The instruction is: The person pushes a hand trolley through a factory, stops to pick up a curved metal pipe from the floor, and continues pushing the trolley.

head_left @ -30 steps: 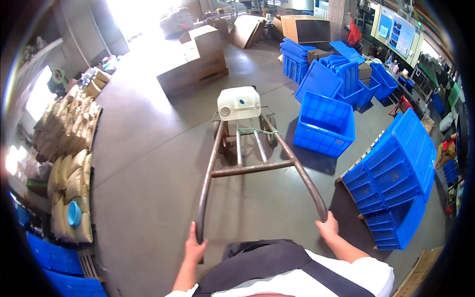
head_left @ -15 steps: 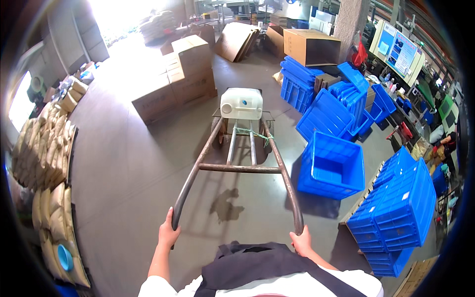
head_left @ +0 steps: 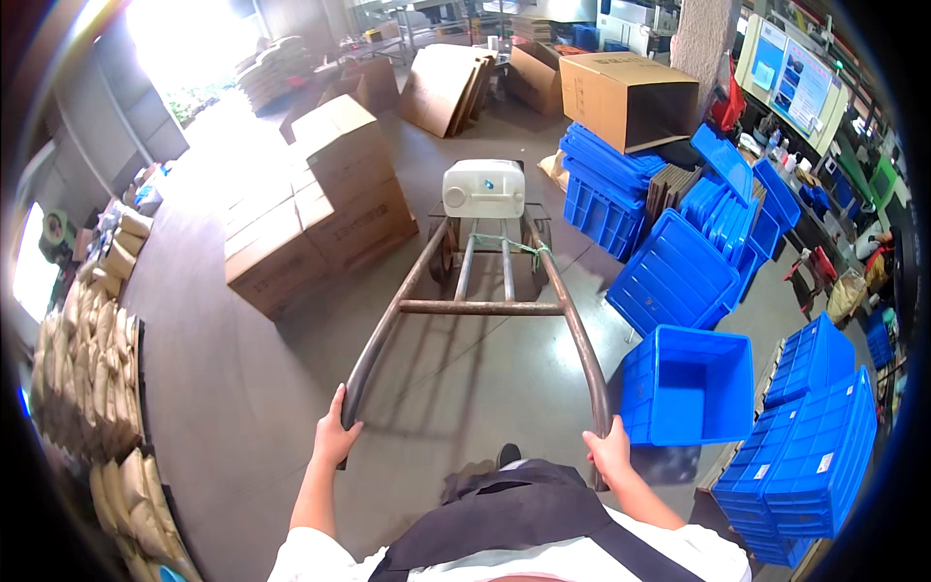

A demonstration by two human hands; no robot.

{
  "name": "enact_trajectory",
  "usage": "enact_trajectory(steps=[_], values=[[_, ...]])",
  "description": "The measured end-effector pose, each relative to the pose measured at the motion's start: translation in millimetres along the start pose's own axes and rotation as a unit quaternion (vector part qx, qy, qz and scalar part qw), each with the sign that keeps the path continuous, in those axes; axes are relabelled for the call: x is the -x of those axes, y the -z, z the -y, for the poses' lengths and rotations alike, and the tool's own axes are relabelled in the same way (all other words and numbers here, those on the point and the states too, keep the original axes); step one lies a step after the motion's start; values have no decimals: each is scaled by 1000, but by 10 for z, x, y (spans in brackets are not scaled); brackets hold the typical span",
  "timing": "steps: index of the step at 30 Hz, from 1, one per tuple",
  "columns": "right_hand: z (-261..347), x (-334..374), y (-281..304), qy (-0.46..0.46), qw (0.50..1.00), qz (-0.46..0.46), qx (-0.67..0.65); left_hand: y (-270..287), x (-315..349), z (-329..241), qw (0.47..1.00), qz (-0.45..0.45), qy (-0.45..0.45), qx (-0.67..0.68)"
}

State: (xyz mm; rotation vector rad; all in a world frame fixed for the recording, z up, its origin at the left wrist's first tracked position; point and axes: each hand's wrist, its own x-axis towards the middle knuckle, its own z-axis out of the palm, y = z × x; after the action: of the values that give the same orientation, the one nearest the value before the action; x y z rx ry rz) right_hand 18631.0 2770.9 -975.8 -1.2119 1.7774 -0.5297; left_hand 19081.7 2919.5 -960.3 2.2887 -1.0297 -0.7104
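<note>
A two-wheeled hand cart (head_left: 482, 307) of rusty brown tube stretches out in front of me. Its left handle is gripped by my left hand (head_left: 336, 435), fingers wrapped round the tube. On the right handle my right hand (head_left: 609, 452) is closed in the same way. At the cart's far end rides a whitish plastic jerrycan (head_left: 483, 190) with a round cap on its left side. Green cord (head_left: 519, 244) is tied across the frame just on my side of the jerrycan. The cart's wheels are partly hidden behind the frame.
Stacked cardboard cartons (head_left: 320, 218) stand left of the cart. Blue crates (head_left: 606, 199), an upright open blue crate (head_left: 693, 388) and more stacked crates (head_left: 815, 456) line the right. A large open carton (head_left: 621, 92) sits ahead near a pillar (head_left: 705, 48). Filled sacks (head_left: 92, 378) lie far left.
I have moved forward with the cart. Crates and cartons have slid nearer and lower in view, and a shoe now shows below. Both hands keep their hold on the handles.
</note>
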Motion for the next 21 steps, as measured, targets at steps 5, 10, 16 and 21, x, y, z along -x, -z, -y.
enact_trajectory(steps=[5, 10, 16, 21], values=[[822, -1273, -184, -17, 1000, -22, 8, -33, -1492, -661, 996, -24, -79, -31], [1632, -2402, -468, -28, 999, -41, -18, -213, -2872, -1120, 997, -7, -61, -47], [2315, -3915, -746, -16, 996, -79, 38, -360, -4436, -1695, 997, 38, -38, -48], [3206, -5136, -782, 8, 992, -89, 91, -351, -5711, -2314, 997, 60, -47, -3]])
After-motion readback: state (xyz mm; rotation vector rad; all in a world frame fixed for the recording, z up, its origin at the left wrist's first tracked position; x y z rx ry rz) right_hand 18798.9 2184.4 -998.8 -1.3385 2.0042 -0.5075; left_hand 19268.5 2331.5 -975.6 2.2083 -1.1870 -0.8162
